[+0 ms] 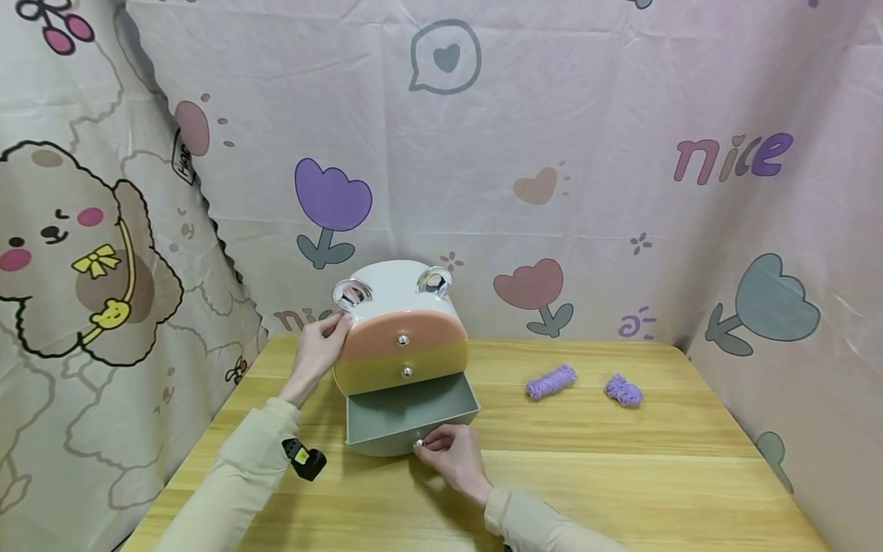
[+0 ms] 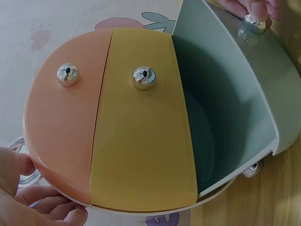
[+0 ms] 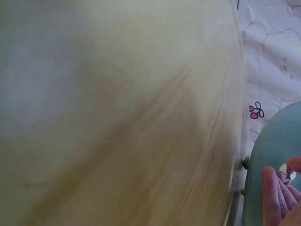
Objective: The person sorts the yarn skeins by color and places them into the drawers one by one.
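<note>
Drawer [image 1: 382, 445], lowest of 3, stands pulled out from cabinet [image 1: 396, 287]; opening judged done or nearly so. Right grip [image 1: 455, 458] pinches its knob [image 1: 419, 443], release not yet made. Left grip [image 1: 320, 349] holds cabinet's upper left edge. 2 upper drawers [image 1: 372, 376] shut. Yarn roll [image 1: 551, 382] and yarn clump [image 1: 624, 391] lie on bench [image 1: 621, 475], outside drawer.

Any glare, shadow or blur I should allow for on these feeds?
Head: fairly even light, soft shadows on the table; left wrist: mirror-like reflections on the silver knobs, shade inside the open drawer; right wrist: table blurry, pale haze at left.
</note>
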`<state>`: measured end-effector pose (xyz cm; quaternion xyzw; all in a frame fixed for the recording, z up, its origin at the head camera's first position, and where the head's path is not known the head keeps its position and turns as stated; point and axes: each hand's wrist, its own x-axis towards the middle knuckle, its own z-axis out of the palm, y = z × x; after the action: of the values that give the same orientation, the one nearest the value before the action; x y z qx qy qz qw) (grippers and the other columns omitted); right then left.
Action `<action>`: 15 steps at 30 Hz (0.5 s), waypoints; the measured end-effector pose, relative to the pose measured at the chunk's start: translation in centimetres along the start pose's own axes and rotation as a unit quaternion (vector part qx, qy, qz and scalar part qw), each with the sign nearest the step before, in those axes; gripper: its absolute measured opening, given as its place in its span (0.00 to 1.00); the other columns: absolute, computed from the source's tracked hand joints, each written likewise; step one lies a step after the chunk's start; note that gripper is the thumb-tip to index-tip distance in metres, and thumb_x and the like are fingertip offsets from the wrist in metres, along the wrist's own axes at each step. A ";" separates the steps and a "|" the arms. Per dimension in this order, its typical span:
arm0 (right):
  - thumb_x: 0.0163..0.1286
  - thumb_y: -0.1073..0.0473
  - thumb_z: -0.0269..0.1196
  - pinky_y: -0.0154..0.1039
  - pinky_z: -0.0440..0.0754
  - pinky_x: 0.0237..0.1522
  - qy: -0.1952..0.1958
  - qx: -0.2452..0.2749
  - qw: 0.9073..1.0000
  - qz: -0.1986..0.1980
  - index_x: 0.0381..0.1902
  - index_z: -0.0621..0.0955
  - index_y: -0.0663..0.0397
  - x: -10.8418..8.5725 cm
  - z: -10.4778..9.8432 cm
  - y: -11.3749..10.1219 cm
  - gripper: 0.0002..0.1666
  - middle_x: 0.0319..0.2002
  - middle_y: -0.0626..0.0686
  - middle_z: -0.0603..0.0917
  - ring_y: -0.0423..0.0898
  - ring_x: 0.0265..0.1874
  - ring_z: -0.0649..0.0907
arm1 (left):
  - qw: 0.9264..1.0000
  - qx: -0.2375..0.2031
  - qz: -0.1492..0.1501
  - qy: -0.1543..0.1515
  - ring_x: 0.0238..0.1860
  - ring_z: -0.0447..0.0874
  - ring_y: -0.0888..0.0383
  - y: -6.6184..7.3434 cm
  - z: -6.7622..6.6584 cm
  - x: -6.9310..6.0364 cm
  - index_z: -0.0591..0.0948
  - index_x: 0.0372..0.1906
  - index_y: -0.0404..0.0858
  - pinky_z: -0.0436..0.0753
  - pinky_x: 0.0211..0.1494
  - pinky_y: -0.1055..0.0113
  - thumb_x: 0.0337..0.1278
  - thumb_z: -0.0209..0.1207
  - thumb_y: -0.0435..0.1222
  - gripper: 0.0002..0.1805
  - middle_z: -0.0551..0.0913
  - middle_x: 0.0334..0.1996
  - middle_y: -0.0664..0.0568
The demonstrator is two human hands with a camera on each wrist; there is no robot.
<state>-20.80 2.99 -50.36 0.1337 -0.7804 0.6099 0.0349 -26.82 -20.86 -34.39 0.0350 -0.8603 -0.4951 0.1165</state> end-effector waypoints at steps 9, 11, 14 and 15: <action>0.61 0.58 0.73 0.34 0.85 0.20 -0.022 0.020 0.999 0.028 0.27 0.84 0.68 0.1 -1.1 -0.2 0.15 0.22 0.65 0.88 0.36 0.15 0.83 | 1.000 0.001 0.004 0.002 0.75 0.66 0.42 -0.1 0.0 0.0 0.71 0.71 0.35 0.66 0.78 0.49 0.75 0.51 0.47 0.29 0.72 0.69 0.38; 0.64 0.56 0.71 0.36 0.86 0.20 -0.010 0.034 0.998 0.046 0.27 0.84 0.69 0.1 -1.6 -0.3 0.18 0.21 0.66 0.87 0.38 0.14 0.82 | 1.000 0.001 0.003 0.001 0.75 0.66 0.43 -0.1 0.0 0.0 0.71 0.71 0.35 0.66 0.78 0.50 0.75 0.51 0.47 0.29 0.72 0.69 0.38; 0.67 0.54 0.69 0.36 0.85 0.18 0.033 0.053 0.996 0.064 0.28 0.83 0.71 0.1 -2.3 -0.4 0.21 0.20 0.66 0.85 0.37 0.11 0.80 | 1.000 0.000 0.001 -0.001 0.75 0.66 0.43 -0.1 0.0 0.0 0.70 0.71 0.35 0.66 0.78 0.50 0.75 0.51 0.48 0.29 0.71 0.70 0.38; 0.68 0.54 0.68 0.36 0.84 0.17 0.051 0.060 0.995 0.066 0.28 0.83 0.72 0.2 -2.6 -0.4 0.21 0.19 0.66 0.85 0.37 0.10 0.79 | 1.000 -0.001 0.001 -0.002 0.75 0.65 0.43 -0.1 0.0 0.0 0.70 0.72 0.35 0.66 0.79 0.50 0.75 0.51 0.48 0.29 0.71 0.70 0.38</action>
<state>-21.15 5.34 -49.30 0.0524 -0.7469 0.6623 0.0258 -26.80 -20.88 -34.46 0.0335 -0.8602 -0.4956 0.1150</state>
